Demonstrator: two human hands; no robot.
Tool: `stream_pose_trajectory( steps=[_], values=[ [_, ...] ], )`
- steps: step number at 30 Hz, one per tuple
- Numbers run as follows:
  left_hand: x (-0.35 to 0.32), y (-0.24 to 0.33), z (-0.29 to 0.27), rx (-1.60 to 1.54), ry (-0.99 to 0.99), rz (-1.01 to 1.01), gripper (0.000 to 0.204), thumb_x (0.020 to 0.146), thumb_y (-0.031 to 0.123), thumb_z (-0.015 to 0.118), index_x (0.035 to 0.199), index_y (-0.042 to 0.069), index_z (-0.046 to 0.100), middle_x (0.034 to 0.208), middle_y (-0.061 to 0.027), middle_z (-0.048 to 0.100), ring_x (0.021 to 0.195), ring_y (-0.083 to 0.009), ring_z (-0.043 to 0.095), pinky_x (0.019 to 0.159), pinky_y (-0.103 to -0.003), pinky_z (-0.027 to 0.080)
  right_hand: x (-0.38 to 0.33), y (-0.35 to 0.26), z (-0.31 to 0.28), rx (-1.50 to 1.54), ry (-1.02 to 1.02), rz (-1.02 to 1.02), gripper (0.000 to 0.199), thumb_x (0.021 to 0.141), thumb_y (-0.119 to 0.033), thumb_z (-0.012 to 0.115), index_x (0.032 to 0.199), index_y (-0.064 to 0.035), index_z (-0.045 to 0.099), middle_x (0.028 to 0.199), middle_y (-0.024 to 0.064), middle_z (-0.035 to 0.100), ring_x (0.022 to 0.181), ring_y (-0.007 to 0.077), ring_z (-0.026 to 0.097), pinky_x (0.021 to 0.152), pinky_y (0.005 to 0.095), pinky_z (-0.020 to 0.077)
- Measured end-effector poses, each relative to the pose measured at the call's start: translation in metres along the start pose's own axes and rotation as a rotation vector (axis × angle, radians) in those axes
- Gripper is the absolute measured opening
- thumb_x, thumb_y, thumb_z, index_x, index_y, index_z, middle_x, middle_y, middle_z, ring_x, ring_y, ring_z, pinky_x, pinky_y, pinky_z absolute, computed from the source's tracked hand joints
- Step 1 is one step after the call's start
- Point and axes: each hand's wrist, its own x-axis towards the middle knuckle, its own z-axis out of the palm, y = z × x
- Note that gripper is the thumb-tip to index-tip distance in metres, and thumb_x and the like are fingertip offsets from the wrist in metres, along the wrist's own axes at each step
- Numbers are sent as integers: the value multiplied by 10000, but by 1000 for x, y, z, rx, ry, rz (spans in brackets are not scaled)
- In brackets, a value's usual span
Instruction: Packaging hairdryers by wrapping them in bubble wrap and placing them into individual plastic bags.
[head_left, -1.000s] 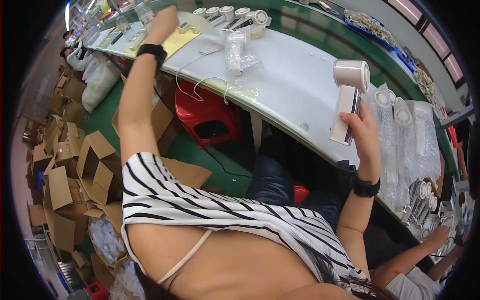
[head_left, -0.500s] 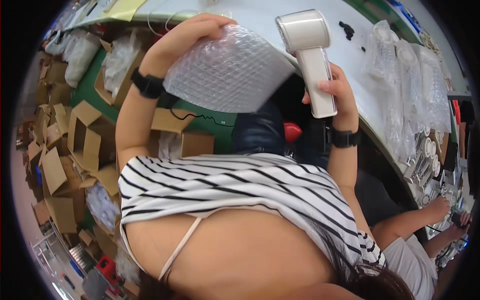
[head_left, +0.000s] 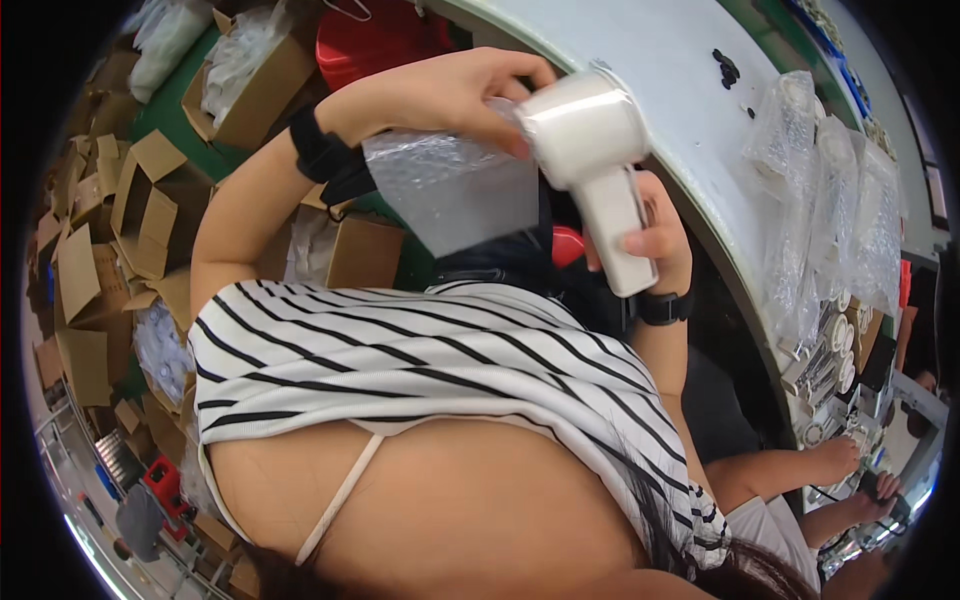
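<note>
A white handheld device point(head_left: 590, 125) with a thick round head and a straight handle is tilted over the table's edge. My right hand point(head_left: 662, 235) grips its handle, thumb on the near side. Just left of the device, my left hand point(head_left: 450, 95) pinches the upper edge of a clear bubble-wrap bag point(head_left: 460, 200), which hangs down over my lap. The left fingertips are right beside the device's round head; whether they touch it I cannot tell. Part of the bag's upper edge is hidden behind the left hand.
On the white table point(head_left: 690, 130) lie small black parts point(head_left: 725, 68) and several filled bubble-wrap bags point(head_left: 790, 190). Open cardboard boxes point(head_left: 145, 205) crowd the floor at left, near a red seat point(head_left: 375, 45). A co-worker's arm point(head_left: 780, 468) reaches toward white parts at lower right.
The device has come left and tipped toward my left hand. My left hand has moved right to the device's head, and the bag, spread wide before, now hangs lower.
</note>
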Motion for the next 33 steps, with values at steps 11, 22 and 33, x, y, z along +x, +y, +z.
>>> stream_pose_trajectory(
  steps=[11, 22, 33],
  values=[
    [-17, -19, -10, -572, 200, -52, 634, 750, 262, 668, 1245, -8, 378, 1153, -110, 502, 1036, -147, 504, 893, -284, 402, 12, 15, -6, 103, 44, 20, 619, 557, -247, 637, 1026, 115, 458, 828, 186, 558, 453, 208, 508, 414, 284, 419],
    [-47, -59, 25, -646, 642, 1, 316, 831, 268, 581, 953, -22, 614, 839, -45, 622, 771, -86, 560, 683, -207, 442, 21, 23, 2, -179, 6, 23, 540, 590, -269, 639, 957, 105, 509, 701, 140, 576, 508, 207, 551, 465, 275, 448],
    [-34, -44, 1, 152, 151, -52, 280, 744, 213, 667, 881, -27, 624, 748, -45, 618, 661, -96, 545, 616, -230, 439, 45, 9, -3, -1, -259, 274, 494, 579, -266, 612, 898, 95, 502, 588, 137, 517, 427, 220, 512, 431, 284, 438]
  ],
)
